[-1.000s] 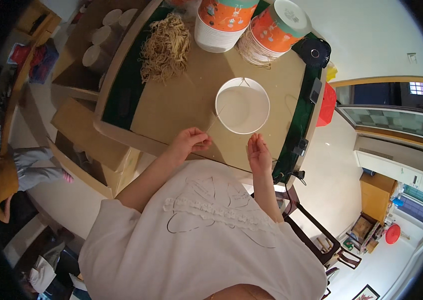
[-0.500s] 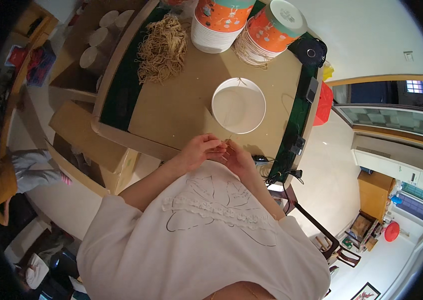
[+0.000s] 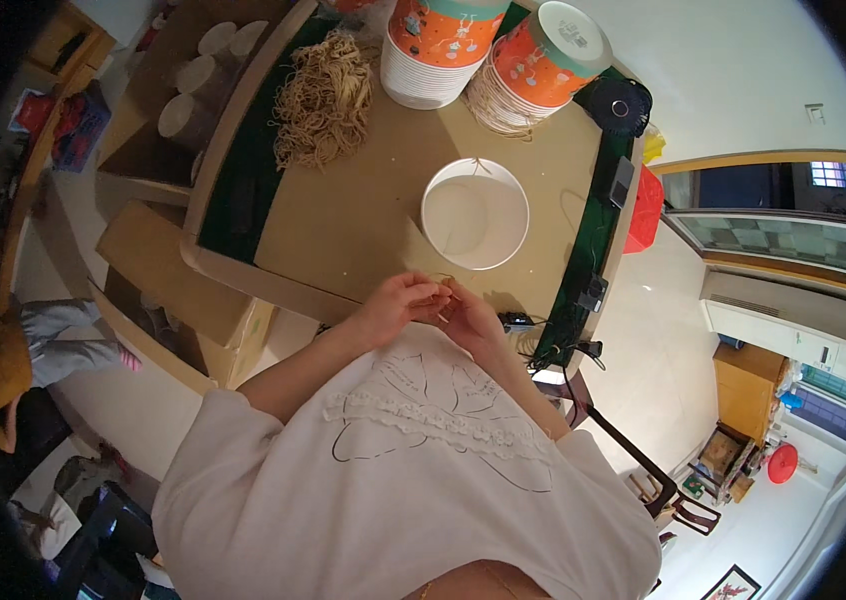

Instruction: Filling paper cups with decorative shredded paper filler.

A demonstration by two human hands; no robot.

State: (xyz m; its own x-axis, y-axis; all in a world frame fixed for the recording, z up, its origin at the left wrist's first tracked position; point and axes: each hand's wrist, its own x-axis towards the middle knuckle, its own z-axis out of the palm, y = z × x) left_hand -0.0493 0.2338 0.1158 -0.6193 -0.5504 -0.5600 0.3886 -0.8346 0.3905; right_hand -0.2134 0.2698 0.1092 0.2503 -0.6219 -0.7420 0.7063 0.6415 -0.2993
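Note:
Over the near edge of the table, my left hand and my right hand meet with fingertips pinched together. A thin tan string shows as a small curve at the fingertips of both. Just beyond them a white paper bucket stands mouth up, with a bit of tan string at its far rim. Farther left lies a tangled heap of tan string. Two stacks of upturned orange-printed buckets, a left stack and a right stack, stand at the back; string is looped round the right one.
A dark round device and a black box lie along the table's right side, with cables near the front corner. Open cardboard boxes stand at the left, one holding white buckets. Another person is far left.
My hands stay close together, and the fingers have shifted slightly. The tan string now shows as a curve above the fingertips. The bucket stays in place.

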